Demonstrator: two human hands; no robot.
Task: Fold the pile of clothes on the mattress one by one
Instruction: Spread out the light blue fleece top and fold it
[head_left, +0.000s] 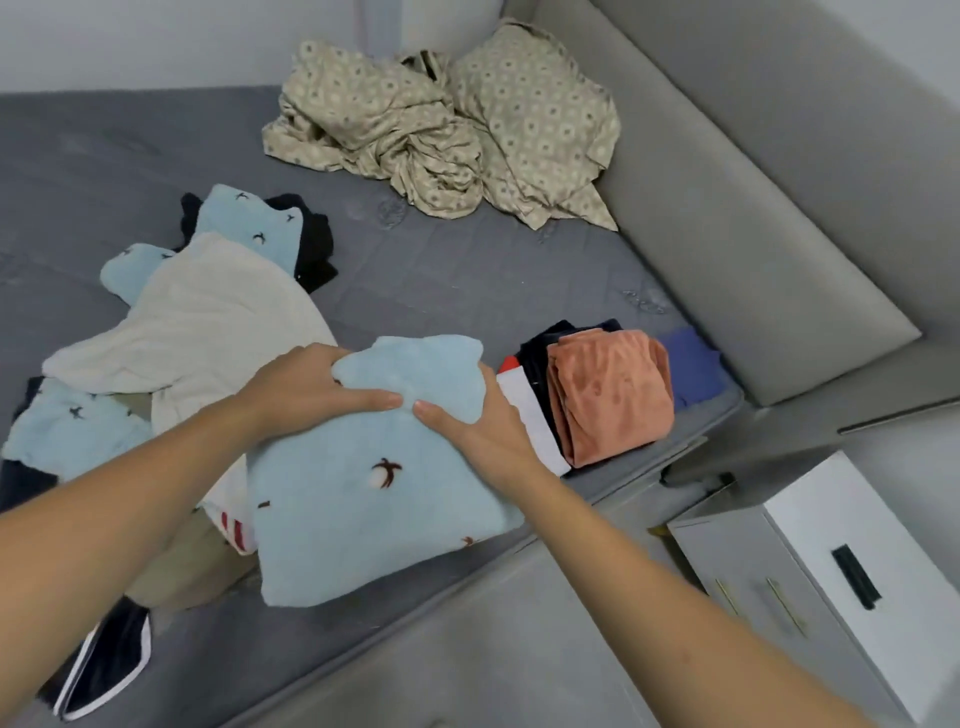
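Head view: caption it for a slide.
Both hands, left and right, grip a light blue fleece garment on the grey mattress.

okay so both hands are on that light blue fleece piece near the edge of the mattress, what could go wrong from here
The light blue fleece garment, gripped by the left hand and right hand, lies at the mattress edge, so it could slide off. It overlaps the unfolded pile, so it may drag the cream garment along.
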